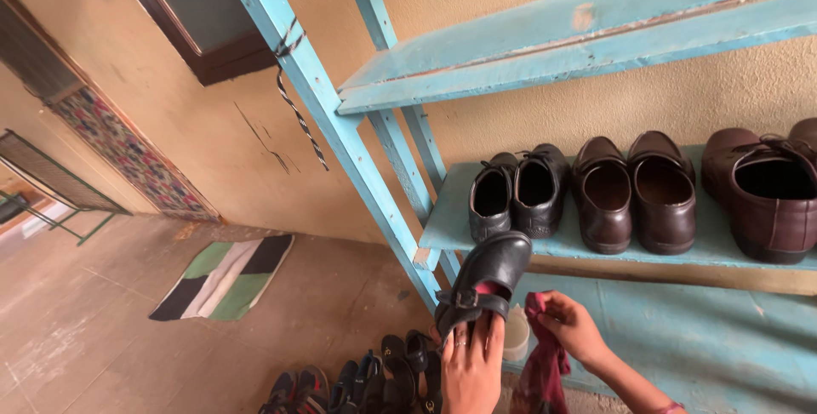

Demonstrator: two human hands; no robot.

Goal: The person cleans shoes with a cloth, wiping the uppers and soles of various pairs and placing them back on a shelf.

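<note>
Sandals (pixel 374 380) (floor), shelved shoes (pixel 634 193), doormat (pixel 225 278)

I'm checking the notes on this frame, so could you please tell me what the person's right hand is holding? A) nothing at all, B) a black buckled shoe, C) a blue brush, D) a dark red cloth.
D: the right hand grips a dark red cloth, while the left hand holds up the black shoe in front of the blue shelf.
</note>
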